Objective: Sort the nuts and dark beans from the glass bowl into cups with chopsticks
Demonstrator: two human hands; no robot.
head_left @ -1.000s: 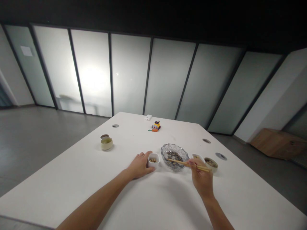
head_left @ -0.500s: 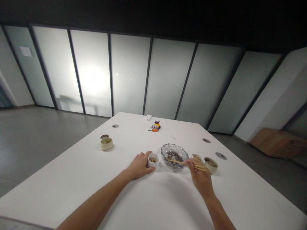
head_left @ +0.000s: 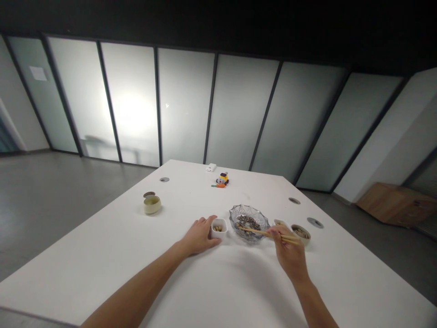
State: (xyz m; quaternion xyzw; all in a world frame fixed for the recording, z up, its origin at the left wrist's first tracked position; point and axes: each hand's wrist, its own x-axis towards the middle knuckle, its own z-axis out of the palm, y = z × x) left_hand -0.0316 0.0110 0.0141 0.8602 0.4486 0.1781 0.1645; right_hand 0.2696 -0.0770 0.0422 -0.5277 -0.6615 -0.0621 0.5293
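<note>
My left hand (head_left: 199, 235) is curled round the left side of a small white square bowl (head_left: 219, 235), its thumb at the near side. Several small brownish pieces, perhaps nuts, lie in that bowl. A pair of wooden chopsticks (head_left: 259, 232) is gripped in my right hand (head_left: 291, 255). Their tips reach into a clear faceted glass bowl (head_left: 251, 212), among many dark seed-like pieces (head_left: 248, 222). Whether the tips pinch a piece is too small to tell. Behind my right hand a second white bowl (head_left: 280, 222) is partly hidden. Beside it stands a beige round bowl (head_left: 305, 240) with pale contents.
On the white table (head_left: 102, 255), a pale green cup (head_left: 152, 206) stands at the left, with a brown round lid (head_left: 149, 194) behind it. Farther back are a yellow toy car (head_left: 222, 179), an orange toy carrot (head_left: 218, 186) and a white device (head_left: 210, 167).
My right hand has shifted slightly right and towards me with the chopsticks, their tips still in the glass bowl. My left hand and the small white bowl have stayed in place.
</note>
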